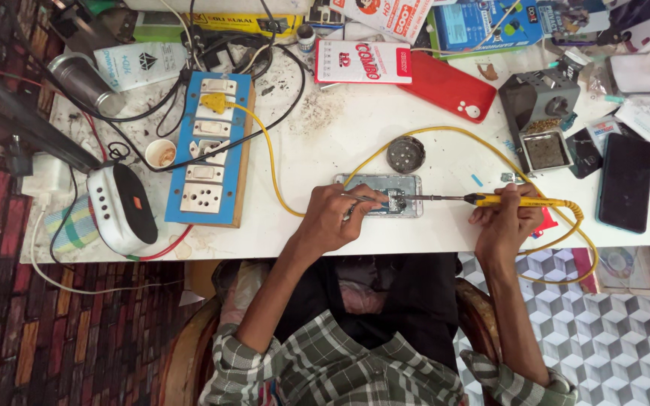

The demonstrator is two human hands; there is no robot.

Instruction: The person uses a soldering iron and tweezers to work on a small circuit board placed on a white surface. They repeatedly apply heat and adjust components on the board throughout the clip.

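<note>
The opened phone (385, 195) lies flat near the near edge of the white surface (355, 128), between the two hands. The right hand (507, 218) is closed around the yellow handle of a soldering iron (490, 199), whose metal tip reaches left onto the exposed board of the phone. The left hand (336, 218) rests on the left end of the phone, fingers curled around what appears to be thin tweezers (366, 200) pointed at the same spot; the grip itself is too small to confirm.

Hazards, as judged from this position:

- The left fingertips sit just beside the hot tip. A slip of either hand risks a burn.
- The phone is held only by the left hand. Sideways pressure from the tip may shift it and bridge adjacent contacts.
- Prolonged tip contact may overheat nearby components.
- The yellow cable (445, 134) loops across the surface from the blue socket board (208, 150) and hangs off the near edge by the right hand. A snag may jerk the iron off target.
- The round tin (405, 153) just beyond the phone may be knocked.
</note>
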